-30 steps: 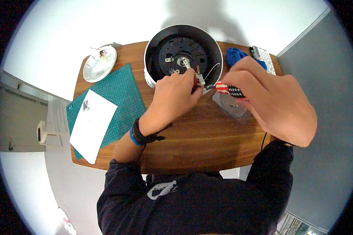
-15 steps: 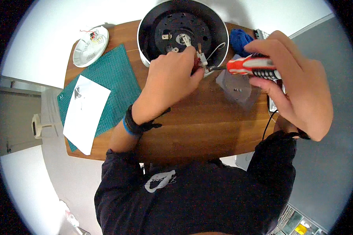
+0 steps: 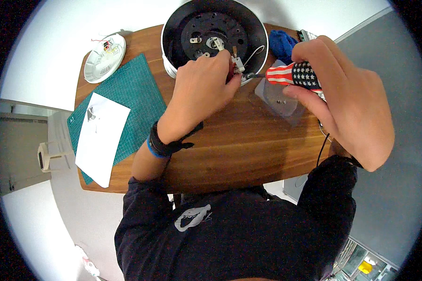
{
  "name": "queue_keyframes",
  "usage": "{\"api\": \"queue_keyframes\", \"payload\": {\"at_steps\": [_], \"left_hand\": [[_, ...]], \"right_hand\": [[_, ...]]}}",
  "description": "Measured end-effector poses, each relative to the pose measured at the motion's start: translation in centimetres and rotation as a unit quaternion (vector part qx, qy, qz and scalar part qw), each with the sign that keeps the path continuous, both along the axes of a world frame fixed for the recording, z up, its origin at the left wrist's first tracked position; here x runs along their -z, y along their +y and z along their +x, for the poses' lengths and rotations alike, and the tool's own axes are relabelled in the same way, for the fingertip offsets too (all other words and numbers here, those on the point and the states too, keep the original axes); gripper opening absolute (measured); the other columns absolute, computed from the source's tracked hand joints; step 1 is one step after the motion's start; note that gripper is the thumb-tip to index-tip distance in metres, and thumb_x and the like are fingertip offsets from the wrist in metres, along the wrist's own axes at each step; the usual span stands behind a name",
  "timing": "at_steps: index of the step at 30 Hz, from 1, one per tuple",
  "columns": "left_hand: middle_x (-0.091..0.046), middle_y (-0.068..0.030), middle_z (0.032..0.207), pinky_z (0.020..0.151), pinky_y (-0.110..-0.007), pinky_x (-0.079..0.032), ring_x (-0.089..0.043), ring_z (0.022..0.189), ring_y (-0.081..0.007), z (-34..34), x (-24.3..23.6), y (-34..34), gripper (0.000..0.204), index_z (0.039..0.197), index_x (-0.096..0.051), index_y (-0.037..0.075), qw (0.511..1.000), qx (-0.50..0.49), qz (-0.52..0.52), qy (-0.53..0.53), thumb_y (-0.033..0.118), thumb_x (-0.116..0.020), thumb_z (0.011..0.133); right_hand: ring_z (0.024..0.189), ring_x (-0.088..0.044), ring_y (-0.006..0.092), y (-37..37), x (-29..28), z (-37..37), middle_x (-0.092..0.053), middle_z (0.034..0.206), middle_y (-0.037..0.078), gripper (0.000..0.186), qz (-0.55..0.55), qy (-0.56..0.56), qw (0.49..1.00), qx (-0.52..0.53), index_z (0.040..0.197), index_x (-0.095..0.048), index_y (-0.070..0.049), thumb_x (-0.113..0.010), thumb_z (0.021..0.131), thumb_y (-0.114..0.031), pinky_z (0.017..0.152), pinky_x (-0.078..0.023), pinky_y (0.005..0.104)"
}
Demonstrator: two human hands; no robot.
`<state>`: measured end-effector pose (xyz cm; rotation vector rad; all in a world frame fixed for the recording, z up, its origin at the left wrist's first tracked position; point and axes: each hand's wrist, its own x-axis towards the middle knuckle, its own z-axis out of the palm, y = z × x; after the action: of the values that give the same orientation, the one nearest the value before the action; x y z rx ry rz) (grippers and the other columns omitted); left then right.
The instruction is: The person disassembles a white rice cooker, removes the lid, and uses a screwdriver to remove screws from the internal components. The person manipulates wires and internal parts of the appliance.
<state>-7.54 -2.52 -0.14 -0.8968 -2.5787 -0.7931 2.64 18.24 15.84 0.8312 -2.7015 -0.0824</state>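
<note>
A screwdriver (image 3: 281, 75) with a red, white and black star-patterned handle is gripped in my right hand (image 3: 354, 100). Its shaft points left, with the tip at a small white part (image 3: 238, 64) by the near rim of a round housing (image 3: 168, 35), white outside and black inside. My left hand (image 3: 197, 86) reaches over that rim, thumb and fingers closed around the white part; something dark red shows between them. Inside the housing lies a black disc (image 3: 229, 30) with holes and metal tabs. A white wire (image 3: 255, 54) loops up beside the white part.
On the wooden table (image 3: 229, 150), a paper sheet (image 3: 101, 140) lies on a green cutting mat (image 3: 138, 84). A white slotted cover (image 3: 105, 58) with wires stands back left. Small screws (image 3: 281, 101) rest on a clear plastic bag (image 3: 276, 110). A blue cloth (image 3: 282, 46) sits back right.
The screwdriver handle has turned, showing stars where stripes and black grip were. Both hands keep their places at the housing; the whole view has shifted slightly.
</note>
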Motion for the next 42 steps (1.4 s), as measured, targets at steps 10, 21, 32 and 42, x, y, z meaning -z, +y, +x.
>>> {"api": "queue_keyframes", "payload": {"at_steps": [10, 21, 32, 42], "left_hand": [[-0.077, -0.0170, 0.086, 0.071, -0.052, -0.060, -0.075, 0.080, -0.0403, 0.4, -0.7, 0.0, 0.029, 0.100, -0.068, 0.005, 0.999, -0.020, -0.019, -0.029, 0.032, -0.075, 0.094], [-0.073, -0.0206, 0.078, 0.065, -0.051, -0.059, -0.074, 0.074, -0.0399, 0.1, 0.0, -0.2, 0.025, 0.092, -0.066, 0.004, 0.999, 0.011, 0.024, 0.022, 0.027, -0.073, 0.092], [-0.077, -0.0172, 0.090, 0.074, -0.053, -0.060, -0.076, 0.084, -0.0410, 0.3, -0.6, -0.1, 0.031, 0.100, -0.068, 0.005, 0.999, -0.012, -0.024, -0.027, 0.035, -0.076, 0.094], [-0.077, -0.0173, 0.088, 0.073, -0.052, -0.060, -0.076, 0.083, -0.0401, 0.1, -0.8, -0.4, 0.028, 0.099, -0.069, 0.007, 0.998, -0.012, -0.020, -0.055, 0.033, -0.077, 0.094]], "right_hand": [[0.090, -0.070, 0.0401, -0.1, -0.4, -0.1, -0.065, 0.114, 0.011, 0.041, 0.016, -0.016, 0.999, -0.026, 0.117, -0.057, -0.008, -0.082, 0.085, -0.017, 0.069, -0.055, 0.0464], [0.096, -0.071, 0.0392, 0.5, -1.1, -0.9, -0.067, 0.112, 0.012, 0.038, 0.016, -0.050, 0.999, -0.013, 0.116, -0.056, -0.008, -0.081, 0.088, -0.016, 0.072, -0.055, 0.0446], [0.091, -0.071, 0.0415, 1.0, -1.3, -1.9, -0.071, 0.099, 0.013, 0.043, 0.013, -0.048, 0.996, -0.079, 0.118, -0.057, -0.011, -0.084, 0.088, -0.025, 0.070, -0.055, 0.0458], [0.091, -0.070, 0.0419, -0.2, -1.7, -3.7, -0.071, 0.103, 0.014, 0.039, -0.048, -0.043, 0.991, -0.117, 0.114, -0.057, -0.009, -0.082, 0.091, -0.027, 0.075, -0.054, 0.0425]]}}
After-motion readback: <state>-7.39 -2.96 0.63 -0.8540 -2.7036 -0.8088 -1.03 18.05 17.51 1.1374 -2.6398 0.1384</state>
